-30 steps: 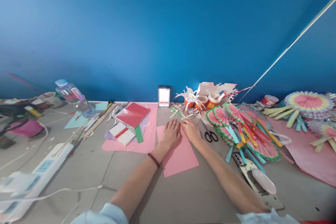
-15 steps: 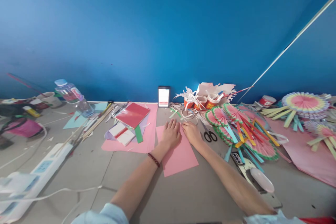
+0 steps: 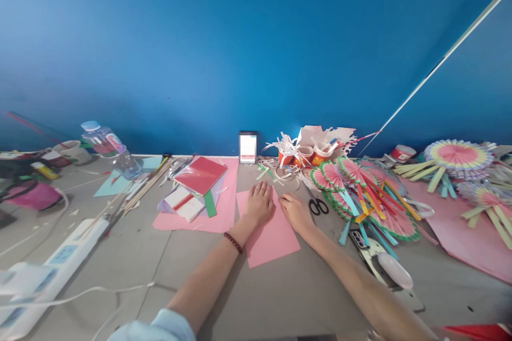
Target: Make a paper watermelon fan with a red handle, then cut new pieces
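Note:
A pink sheet of paper [image 3: 270, 242] lies at a slant on the grey table in front of me. My left hand [image 3: 259, 203] rests flat on its upper part, palm down, fingers stretched out and holding nothing. At the sheet's upper right edge is my right hand [image 3: 296, 212], its fingers bent and close together, fingertips by the paper's edge. Whether anything is pinched under those fingers is hidden. Black-handled scissors [image 3: 319, 206] lie just right of my right hand. Beyond both hands are white and green paper scraps [image 3: 264, 171].
Left are a larger pink sheet [image 3: 168, 222], a red packet [image 3: 202, 175], sticks [image 3: 148, 186], a bottle [image 3: 104, 141] and a power strip [image 3: 56, 266]. A phone [image 3: 248, 148] leans on the wall. Right are paper cups [image 3: 320, 155], pleated fans [image 3: 394, 216] and a mouse [image 3: 395, 272].
My right hand has slid slightly down along the sheet's right edge, away from the left hand, and its fingers look more bent. The left hand stays flat. The view has shifted slightly.

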### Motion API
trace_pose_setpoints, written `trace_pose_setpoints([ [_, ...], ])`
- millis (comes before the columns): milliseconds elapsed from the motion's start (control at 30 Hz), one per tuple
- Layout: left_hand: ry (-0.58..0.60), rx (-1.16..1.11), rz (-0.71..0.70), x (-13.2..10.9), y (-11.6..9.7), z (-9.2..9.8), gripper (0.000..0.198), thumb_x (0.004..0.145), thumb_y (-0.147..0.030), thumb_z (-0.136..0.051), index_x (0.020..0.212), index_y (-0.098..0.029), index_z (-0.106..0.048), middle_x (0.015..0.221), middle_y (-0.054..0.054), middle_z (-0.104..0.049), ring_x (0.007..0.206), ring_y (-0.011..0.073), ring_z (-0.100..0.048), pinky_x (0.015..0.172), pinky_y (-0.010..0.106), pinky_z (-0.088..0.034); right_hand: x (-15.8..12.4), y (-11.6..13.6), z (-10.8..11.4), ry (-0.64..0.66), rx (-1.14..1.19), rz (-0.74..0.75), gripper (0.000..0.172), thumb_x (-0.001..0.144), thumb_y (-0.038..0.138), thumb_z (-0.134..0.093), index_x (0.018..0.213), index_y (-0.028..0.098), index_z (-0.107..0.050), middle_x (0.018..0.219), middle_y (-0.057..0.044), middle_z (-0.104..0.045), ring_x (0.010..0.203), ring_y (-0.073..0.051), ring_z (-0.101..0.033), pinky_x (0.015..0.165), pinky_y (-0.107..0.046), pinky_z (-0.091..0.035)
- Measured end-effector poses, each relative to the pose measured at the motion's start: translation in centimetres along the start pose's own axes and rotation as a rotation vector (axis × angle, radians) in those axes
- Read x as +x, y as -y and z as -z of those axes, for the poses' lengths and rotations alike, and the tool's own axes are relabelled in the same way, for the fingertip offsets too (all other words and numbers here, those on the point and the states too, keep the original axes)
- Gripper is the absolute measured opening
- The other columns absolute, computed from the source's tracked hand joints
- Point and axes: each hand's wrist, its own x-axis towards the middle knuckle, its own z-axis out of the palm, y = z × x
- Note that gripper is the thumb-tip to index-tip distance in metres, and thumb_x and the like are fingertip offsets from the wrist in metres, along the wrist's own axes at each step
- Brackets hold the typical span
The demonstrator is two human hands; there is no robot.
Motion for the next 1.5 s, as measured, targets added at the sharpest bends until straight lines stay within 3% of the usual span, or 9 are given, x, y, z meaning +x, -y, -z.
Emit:
trace_pose_setpoints([
  [433,-0.010,0.008,-0.024,-0.1,0.1,0.0,0.050,0.088,-0.025,-0.036,0.137,-0.019,-0.039,0.146,0.011,-0.035,0.136,0.0259,-0.027,0.111,0.046,-0.020,-1.9,0.2,-0.1,-0.008,0.002,-0.028,0.028,0.088,0.011,-0.042,0.086,0.021,-0.068,0.090,-0.004,-0.067,0.088,-0.019,-0.057,0.076,-0.028,-0.044],
  [700,-0.010,0.020,-0.032,-0.1,0.0,0.2,0.049,0.090,-0.027,-0.034,0.137,-0.016,-0.040,0.146,0.013,-0.035,0.135,0.0278,-0.028,0.110,0.046,-0.020,-2.7,0.3,0.2,0.002,0.041,-0.030,0.029,0.087,0.010,-0.042,0.089,0.021,-0.068,0.091,-0.005,-0.066,0.089,-0.019,-0.057,0.081,-0.029,-0.045],
  [1167,-0.029,0.005,-0.015,-0.1,0.0,0.0,0.047,0.089,-0.025,-0.035,0.135,-0.017,-0.043,0.145,0.013,-0.037,0.135,0.0270,-0.029,0.110,0.046,-0.021,-5.0,0.2,-0.3,-0.161,-0.046,0.070,0.027,0.084,0.005,-0.044,0.079,0.019,-0.067,0.082,-0.004,-0.066,0.078,-0.018,-0.058,0.071,-0.029,-0.047],
  [1500,-0.005,0.001,-0.009,0.0,0.1,-0.2,0.047,0.090,-0.027,-0.033,0.136,-0.018,-0.040,0.146,0.012,-0.035,0.136,0.0258,-0.027,0.111,0.046,-0.020,-6.3,0.6,0.3,-0.183,-0.043,0.081,0.030,0.086,0.005,-0.041,0.083,0.019,-0.066,0.082,-0.005,-0.066,0.078,-0.018,-0.059,0.071,-0.029,-0.049],
])
